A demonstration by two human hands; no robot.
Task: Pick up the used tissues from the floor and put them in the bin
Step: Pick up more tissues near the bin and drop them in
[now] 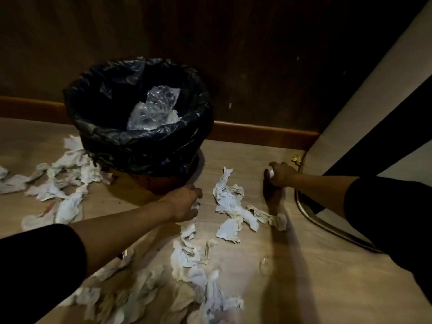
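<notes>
Crumpled tissues [191,260] litter the floor [304,277] just below the left hand [184,204], whose curled fingers pinch one tissue [195,205]. Farther right, the right hand [280,174] clutches a small wad [271,173]; the bin [140,141] stands just beyond the left fingers.

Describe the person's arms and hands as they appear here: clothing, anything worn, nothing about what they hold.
Both arms wear black sleeves pushed up, leaving the forearms bare. The left hand and right hand are bare: no gloves, and no watch, ring or bracelet shows in this dim light.
</notes>
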